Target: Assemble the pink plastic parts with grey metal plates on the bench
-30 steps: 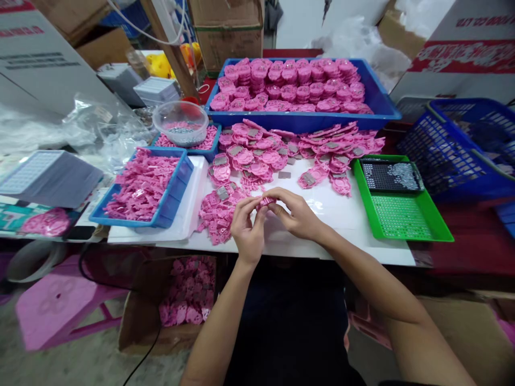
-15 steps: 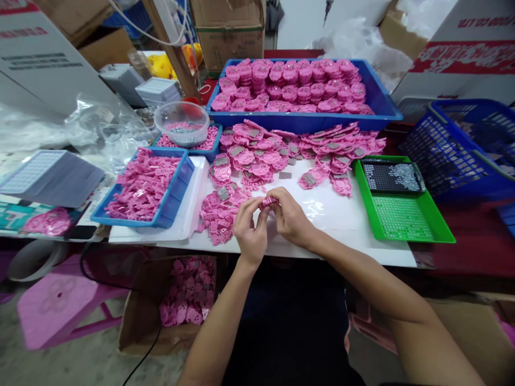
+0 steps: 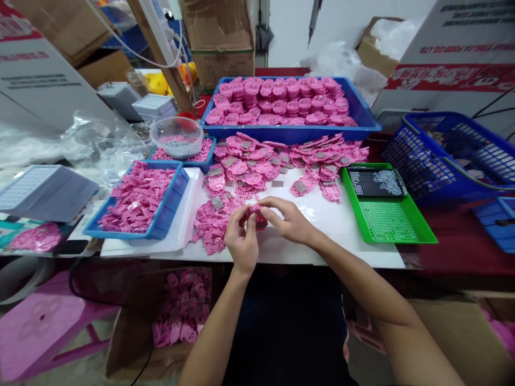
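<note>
Between the fingertips of both hands is a small pink plastic part [image 3: 255,208], ridged along its edge. My left hand [image 3: 243,240] pinches it from the left, thumb and forefinger closed. From the right, my right hand [image 3: 290,221] grips the same part, its fingers bent over it. Something dark red [image 3: 261,222] shows just under the fingers; I cannot make out what it is. Beside my left hand lies a heap of small pink pieces [image 3: 210,225]. Beyond the hands is a pile of pink molded plates [image 3: 249,166], several bearing grey squares.
At the back stands a long blue tray [image 3: 281,133] of stacked pink pieces. Left is a blue bin [image 3: 167,212] of pink parts, near a clear tub [image 3: 177,134] of small metal bits. To the right are a green tray [image 3: 418,228] and a blue basket [image 3: 434,155].
The camera view has shifted, so the table's things sit slightly farther left. Both hands still hold the pink part; the dark red thing beneath them now shows.
</note>
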